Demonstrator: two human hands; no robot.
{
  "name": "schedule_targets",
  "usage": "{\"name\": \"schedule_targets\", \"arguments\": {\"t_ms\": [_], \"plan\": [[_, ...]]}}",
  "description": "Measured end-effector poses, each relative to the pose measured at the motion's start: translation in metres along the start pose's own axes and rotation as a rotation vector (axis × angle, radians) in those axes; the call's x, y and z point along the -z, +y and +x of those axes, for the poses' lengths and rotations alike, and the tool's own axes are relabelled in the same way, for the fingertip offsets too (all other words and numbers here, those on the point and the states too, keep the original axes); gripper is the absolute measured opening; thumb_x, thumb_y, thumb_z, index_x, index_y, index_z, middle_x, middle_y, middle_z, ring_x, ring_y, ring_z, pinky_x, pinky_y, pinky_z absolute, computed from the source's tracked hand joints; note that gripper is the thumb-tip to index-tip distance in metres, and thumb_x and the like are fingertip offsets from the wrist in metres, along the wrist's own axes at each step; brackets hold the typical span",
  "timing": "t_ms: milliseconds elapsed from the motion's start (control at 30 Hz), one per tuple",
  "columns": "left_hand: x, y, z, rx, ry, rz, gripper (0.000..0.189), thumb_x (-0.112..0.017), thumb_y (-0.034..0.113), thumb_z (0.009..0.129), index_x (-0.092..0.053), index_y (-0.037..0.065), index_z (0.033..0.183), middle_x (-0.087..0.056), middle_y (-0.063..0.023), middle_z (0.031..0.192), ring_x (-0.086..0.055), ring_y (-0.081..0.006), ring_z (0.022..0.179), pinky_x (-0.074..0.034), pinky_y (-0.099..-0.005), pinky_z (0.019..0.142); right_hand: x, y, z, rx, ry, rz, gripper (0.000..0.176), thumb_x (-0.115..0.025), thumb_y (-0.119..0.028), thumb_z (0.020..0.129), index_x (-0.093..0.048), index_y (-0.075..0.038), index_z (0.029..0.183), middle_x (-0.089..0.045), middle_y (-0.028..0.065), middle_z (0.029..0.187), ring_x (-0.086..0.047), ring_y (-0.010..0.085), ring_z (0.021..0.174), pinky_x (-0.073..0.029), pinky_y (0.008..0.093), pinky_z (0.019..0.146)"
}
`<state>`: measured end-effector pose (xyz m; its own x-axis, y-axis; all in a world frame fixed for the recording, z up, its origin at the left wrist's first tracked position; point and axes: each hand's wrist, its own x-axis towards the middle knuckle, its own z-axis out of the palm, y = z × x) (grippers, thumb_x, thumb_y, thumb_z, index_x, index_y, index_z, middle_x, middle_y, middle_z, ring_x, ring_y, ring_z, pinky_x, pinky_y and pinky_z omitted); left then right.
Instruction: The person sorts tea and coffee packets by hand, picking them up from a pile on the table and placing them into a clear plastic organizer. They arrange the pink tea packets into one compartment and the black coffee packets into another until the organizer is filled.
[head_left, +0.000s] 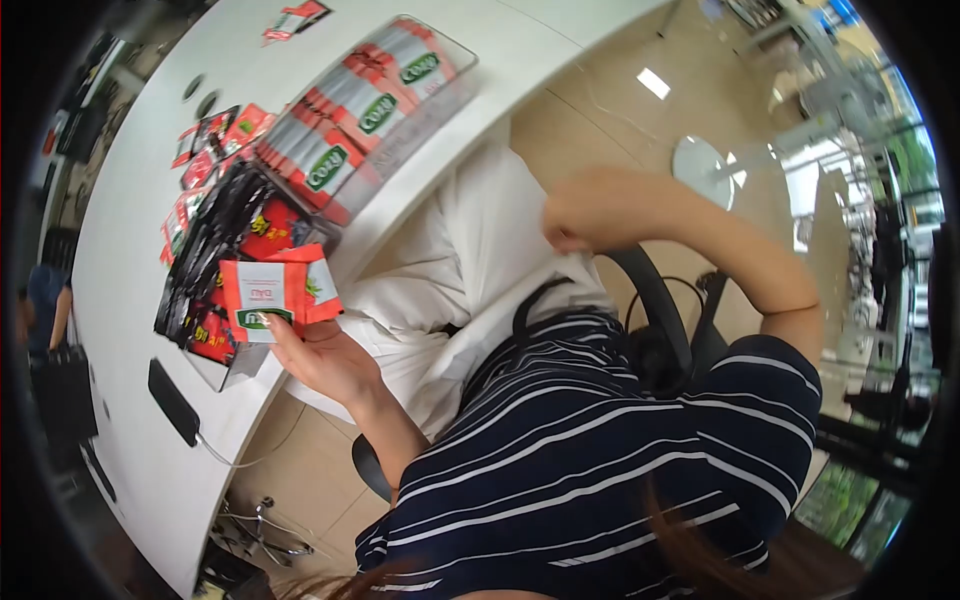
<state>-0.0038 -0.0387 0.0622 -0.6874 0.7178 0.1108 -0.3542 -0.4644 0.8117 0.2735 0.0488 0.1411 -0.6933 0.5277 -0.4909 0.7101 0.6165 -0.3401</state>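
My left hand (335, 362) is closed on small red and white sachets (262, 290) with a green label, at least two fanned together. It holds them over the near end of a clear box (243, 368) packed with black and red sachets (215, 255). My right hand (570, 212) is raised above my lap, away from the table. It is blurred, its fingers seem bent inward, and whether it holds anything is hidden.
A clear box (455, 62) of red and white sachets stands along the table edge. Loose sachets (205, 160) lie behind the boxes, and a few more (295, 20) farther off. A black phone (174, 402) with a white cable (235, 463) lies near the edge. A chair armrest (655, 310) is beside me.
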Motion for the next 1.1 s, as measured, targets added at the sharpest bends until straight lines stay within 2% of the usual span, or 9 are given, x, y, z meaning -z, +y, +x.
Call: {"name": "schedule_targets", "arguments": {"t_ms": [67,100,133,267,433,533,733,933,1100], "plan": [[-0.008,0.0,0.0,-0.005,-0.002,-0.014,0.037,-0.047,0.025,0.098,-0.043,-0.001,0.125,-0.055,-0.0103,0.12,-0.056,-0.015,0.104,-0.046,-0.0315,0.087,-0.066,0.022,-0.014,0.026,-0.174,0.017,0.013,-0.066,-0.021,0.074,-0.072,-0.014,0.082,-0.067,0.008,0.076,-0.064,0.0284,0.073,-0.05,0.0391,0.064],[-0.008,-0.001,0.0,0.001,-0.008,-0.002,0.04,-0.047,0.025,0.098,-0.041,-0.002,0.127,-0.053,-0.0109,0.123,-0.056,-0.0158,0.106,-0.045,-0.0319,0.088,-0.078,0.009,-0.016,-0.137,-0.41,0.001,0.019,-0.069,-0.022,0.07,-0.072,-0.014,0.087,-0.069,0.0073,0.082,-0.065,0.0283,0.077,-0.051,0.0393,0.066],[-0.008,-0.001,-0.001,0.012,-0.029,-0.01,0.04,-0.047,0.025,0.098,-0.041,-0.002,0.128,-0.053,-0.0109,0.123,-0.055,-0.0159,0.106,-0.045,-0.0321,0.088,-0.106,0.01,-0.025,-0.157,-0.447,-0.009,0.023,-0.07,-0.021,0.068,-0.072,-0.014,0.09,-0.069,0.0068,0.082,-0.066,0.0289,0.079,-0.051,0.0398,0.068],[-0.008,-0.005,-0.006,0.015,-0.072,-0.027,0.041,-0.046,0.025,0.099,-0.04,-0.002,0.129,-0.052,-0.0113,0.125,-0.054,-0.0168,0.108,-0.044,-0.033,0.09,-0.143,-0.007,-0.045,-0.153,-0.372,0.157,0.029,-0.072,-0.025,0.065,-0.071,-0.008,0.089,-0.069,0.011,0.08,-0.066,0.0314,0.081,-0.052,0.0422,0.069],[-0.004,-0.003,-0.018,0.011,-0.072,-0.007,0.043,-0.046,0.025,0.098,-0.037,-0.001,0.132,-0.05,-0.0116,0.127,-0.053,-0.0171,0.111,-0.042,-0.0343,0.092,-0.139,-0.015,-0.048,-0.217,-0.569,0.039,0.036,-0.074,-0.032,0.061,-0.07,-0.003,0.083,-0.068,0.0125,0.076,-0.066,0.0314,0.076,-0.052,0.041,0.067],[-0.002,-0.004,-0.024,0.029,-0.049,0.011,0.043,-0.046,0.025,0.098,-0.037,0.0,0.132,-0.05,-0.0117,0.127,-0.053,-0.0167,0.11,-0.042,-0.0342,0.092,-0.16,-0.015,-0.041,-0.267,-0.523,-0.037,0.035,-0.075,-0.032,0.06,-0.071,-0.004,0.08,-0.068,0.0126,0.076,-0.067,0.0307,0.075,-0.053,0.0405,0.065],[-0.009,-0.006,-0.031,0.059,-0.119,0.004,0.04,-0.046,0.025,0.099,-0.039,0.0,0.129,-0.051,-0.0116,0.124,-0.054,-0.0163,0.108,-0.043,-0.0332,0.091,-0.165,-0.008,-0.039,-0.338,-0.657,0.025,0.031,-0.077,-0.024,0.059,-0.071,-0.004,0.082,-0.069,0.0124,0.082,-0.068,0.027,0.078,-0.054,0.0392,0.065],[-0.02,-0.011,-0.034,0.085,-0.216,-0.031,0.036,-0.044,0.024,0.099,-0.041,0.0,0.125,-0.053,-0.0115,0.121,-0.054,-0.0164,0.107,-0.044,-0.0335,0.09,-0.187,0.013,-0.055,-0.581,-0.807,0.442,0.038,-0.078,-0.02,0.065,-0.065,0.005,0.091,-0.065,0.0164,0.08,-0.067,0.0268,0.07,-0.058,0.0349,0.052],[-0.032,-0.019,-0.039,0.135,-0.189,-0.113,0.03,-0.045,0.02,0.099,-0.044,0.0,0.122,-0.057,-0.0102,0.113,-0.059,-0.0169,0.1,-0.048,-0.0324,0.085,-0.205,0.025,-0.064,-0.529,-0.815,0.575,0.034,-0.075,-0.019,0.067,-0.064,0.006,0.087,-0.062,0.0158,0.076,-0.065,0.0245,0.065,-0.059,0.0349,0.053]]}}
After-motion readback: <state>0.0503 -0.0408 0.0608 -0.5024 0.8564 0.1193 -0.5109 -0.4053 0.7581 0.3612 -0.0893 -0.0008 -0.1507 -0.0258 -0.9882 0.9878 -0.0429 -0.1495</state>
